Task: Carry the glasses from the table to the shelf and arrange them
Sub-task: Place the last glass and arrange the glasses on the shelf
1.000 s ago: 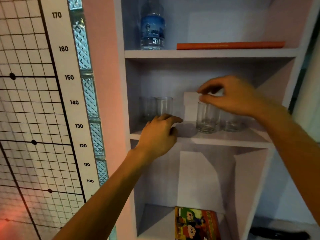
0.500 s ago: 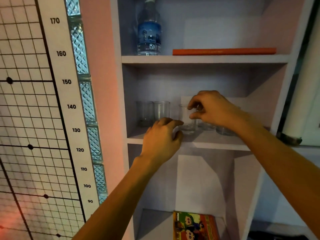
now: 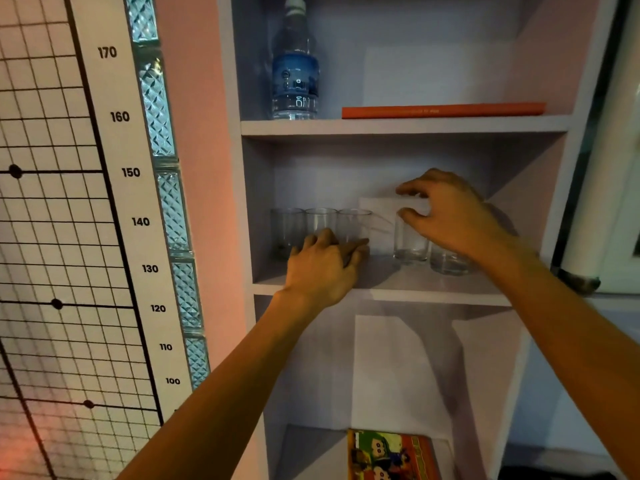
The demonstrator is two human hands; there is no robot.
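Third glass (image 3: 354,226) now in row, right hand (image 3: 453,216) at next glass (image 3: 410,244).

Five clear, empty glasses, all upright on the middle shelf (image 3: 388,293). At its left end, row of three glasses (image 3: 320,221), side by side. Toward its right, two more glasses (image 3: 410,245), close together.

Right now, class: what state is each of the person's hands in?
Left hand: against the row of three clear glass tumblers; grip cannot be told.
Right hand: open, arched over another clear glass tumbler, at its rim.
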